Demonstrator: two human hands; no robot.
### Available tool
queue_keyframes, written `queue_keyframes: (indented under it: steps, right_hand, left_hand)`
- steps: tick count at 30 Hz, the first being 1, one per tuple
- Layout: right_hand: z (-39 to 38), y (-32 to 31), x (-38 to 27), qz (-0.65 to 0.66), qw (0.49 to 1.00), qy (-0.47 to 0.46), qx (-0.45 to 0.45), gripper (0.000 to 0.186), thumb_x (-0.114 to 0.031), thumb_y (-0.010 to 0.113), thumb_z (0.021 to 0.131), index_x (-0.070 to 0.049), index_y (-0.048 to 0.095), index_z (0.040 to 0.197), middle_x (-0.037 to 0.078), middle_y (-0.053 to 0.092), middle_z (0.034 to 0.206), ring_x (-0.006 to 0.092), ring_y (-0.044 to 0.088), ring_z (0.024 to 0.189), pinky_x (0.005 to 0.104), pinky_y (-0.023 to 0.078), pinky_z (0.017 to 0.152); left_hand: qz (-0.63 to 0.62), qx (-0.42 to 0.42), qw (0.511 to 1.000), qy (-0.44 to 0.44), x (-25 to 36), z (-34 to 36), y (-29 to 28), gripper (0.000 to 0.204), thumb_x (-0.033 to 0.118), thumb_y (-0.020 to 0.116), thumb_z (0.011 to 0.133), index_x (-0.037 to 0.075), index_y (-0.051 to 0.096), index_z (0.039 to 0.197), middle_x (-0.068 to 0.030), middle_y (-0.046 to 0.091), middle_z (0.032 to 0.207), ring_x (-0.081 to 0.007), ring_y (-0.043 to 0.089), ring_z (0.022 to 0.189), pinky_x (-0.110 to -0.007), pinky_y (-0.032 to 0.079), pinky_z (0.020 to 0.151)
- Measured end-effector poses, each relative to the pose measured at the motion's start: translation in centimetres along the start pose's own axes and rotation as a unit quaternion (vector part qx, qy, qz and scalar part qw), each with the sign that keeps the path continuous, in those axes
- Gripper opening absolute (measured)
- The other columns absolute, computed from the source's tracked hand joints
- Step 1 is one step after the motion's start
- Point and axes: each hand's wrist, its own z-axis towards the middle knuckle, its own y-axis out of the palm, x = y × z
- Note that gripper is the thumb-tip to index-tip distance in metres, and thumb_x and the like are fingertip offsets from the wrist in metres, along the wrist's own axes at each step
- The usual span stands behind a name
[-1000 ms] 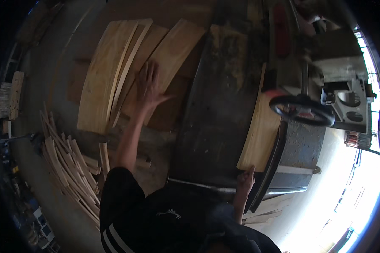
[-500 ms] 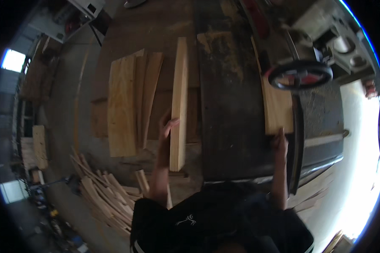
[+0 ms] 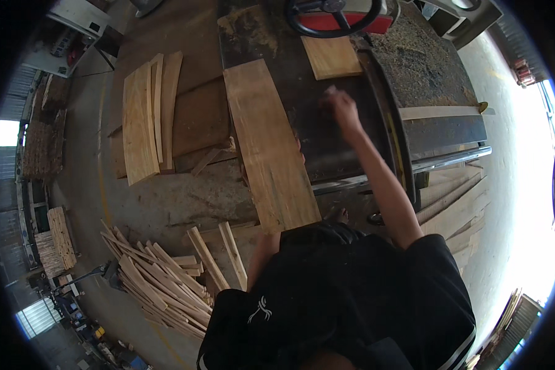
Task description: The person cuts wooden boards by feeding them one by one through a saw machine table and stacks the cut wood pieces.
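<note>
A long flat wooden board (image 3: 271, 148) slants in front of me, its broad face up and its near end by my waist. My left hand (image 3: 300, 145) grips it from beneath; only bits of the fingers show at the board's edges, the rest being hidden. My right hand (image 3: 343, 115) is over the dark machine table (image 3: 317, 132), apart from any board, with its fingers loosely bent and nothing visible in them. Just beyond it, a second wooden board (image 3: 333, 58) lies on that table, its far part under the machine.
A black handwheel (image 3: 334, 7) tops the machine at the far side. Several boards (image 3: 140, 126) are stacked on the brown surface to the left. Many thin strips (image 3: 160, 280) lie heaped on the floor, lower left. Wood chips (image 3: 428, 68) cover the machine's right side.
The board in my left hand has turned from its narrow edge to its broad face. My right hand has come off the board on the machine. The view has shifted.
</note>
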Motion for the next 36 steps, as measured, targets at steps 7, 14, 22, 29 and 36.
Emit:
queue_keyframes:
  steps: [7,14,22,29,36]
  right_hand:
    - [-25.9,-4.3,-1.0,-0.129,0.974,-0.007,-0.188,0.071,-0.017,0.056,0.098,-0.006,0.014,0.154,0.014,0.029,0.155,0.02,0.037,0.132,0.031,0.032,0.108]
    - [-27.3,-9.6,0.8,0.089,0.993,0.029,-0.075,0.067,-0.01,0.058,0.096,-0.004,0.023,0.153,0.01,0.041,0.149,0.0154,0.047,0.125,0.029,0.039,0.103]
    - [-27.8,-10.9,7.3,0.366,0.917,0.156,-0.042,0.056,-0.03,0.067,0.089,0.002,0.048,0.132,0.012,0.059,0.124,0.0243,0.057,0.113,0.0395,0.046,0.097]
    - [-20.1,-10.7,8.8,0.021,0.976,0.164,0.14,0.055,-0.045,0.06,0.094,0.003,0.054,0.119,0.012,0.063,0.107,0.0211,0.06,0.092,0.036,0.049,0.081]
    - [-16.4,-9.3,3.3,0.109,0.955,0.201,0.19,0.04,-0.041,0.063,0.094,-0.006,0.056,0.076,-0.001,0.048,0.058,0.01,0.044,0.043,0.0245,0.034,0.037]
  left_hand:
    - [0.037,0.033,0.998,0.025,-8.4,5.9,-2.4,0.063,0.046,0.051,0.097,0.001,0.041,0.14,-0.0174,0.055,0.131,-0.0275,0.058,0.115,-0.043,0.05,0.098]
    - [0.582,0.117,0.802,0.06,-11.5,5.1,2.3,0.086,0.039,0.077,0.081,-0.003,0.036,0.144,-0.0225,0.049,0.139,-0.0333,0.05,0.128,-0.042,0.043,0.105]
    - [0.89,-0.061,0.417,0.173,-11.2,9.9,0.6,0.111,0.038,0.089,0.058,-0.011,0.034,0.142,-0.0312,0.029,0.15,-0.0401,0.02,0.145,-0.048,0.024,0.117]
    - [0.866,-0.058,0.433,0.245,-10.4,18.2,-0.4,0.104,0.032,0.087,0.063,-0.012,0.035,0.141,-0.0277,0.029,0.152,-0.0346,0.021,0.146,-0.043,0.026,0.117]
    - [0.861,-0.081,0.442,0.239,-9.3,21.9,-0.6,0.11,0.043,0.085,0.063,-0.016,0.033,0.139,-0.0298,0.031,0.149,-0.0376,0.021,0.145,-0.041,0.025,0.117]
